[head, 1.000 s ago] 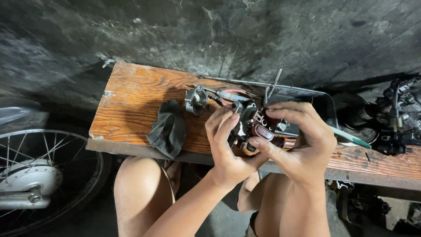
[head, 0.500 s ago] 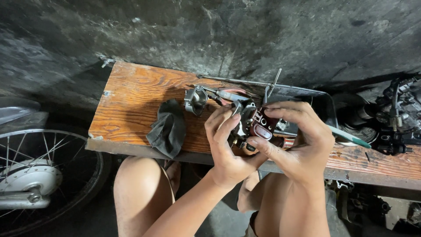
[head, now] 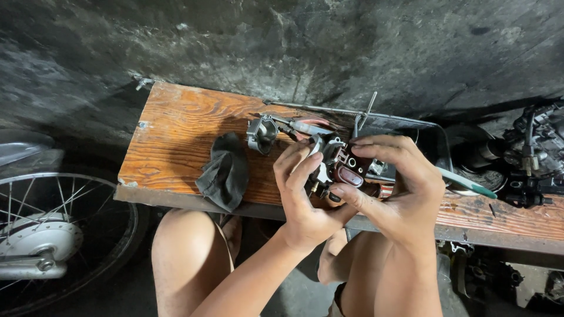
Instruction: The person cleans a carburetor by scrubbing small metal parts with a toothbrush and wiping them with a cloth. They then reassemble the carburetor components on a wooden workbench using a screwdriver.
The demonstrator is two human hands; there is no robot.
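Note:
Both my hands hold one small metal engine part [head: 341, 164], a carburettor-like body with dark red pieces, just above the front edge of a wooden board [head: 176, 141]. My left hand [head: 305, 194] grips its left side with the fingers curled over the top. My right hand [head: 399, 182] wraps the right side, thumb pressed against its lower front. Most of the part is hidden by my fingers.
A dark cloth [head: 224, 171] lies on the board to the left. A second grey metal part [head: 262, 132] and pliers [head: 305, 126] lie behind my hands. A metal tray [head: 411, 126] and green-handled tool [head: 467, 183] sit right. A spoked wheel [head: 53, 235] stands lower left.
My fingers have shifted slightly on the part; the left fingers sit a little higher over its top. Nothing else has moved.

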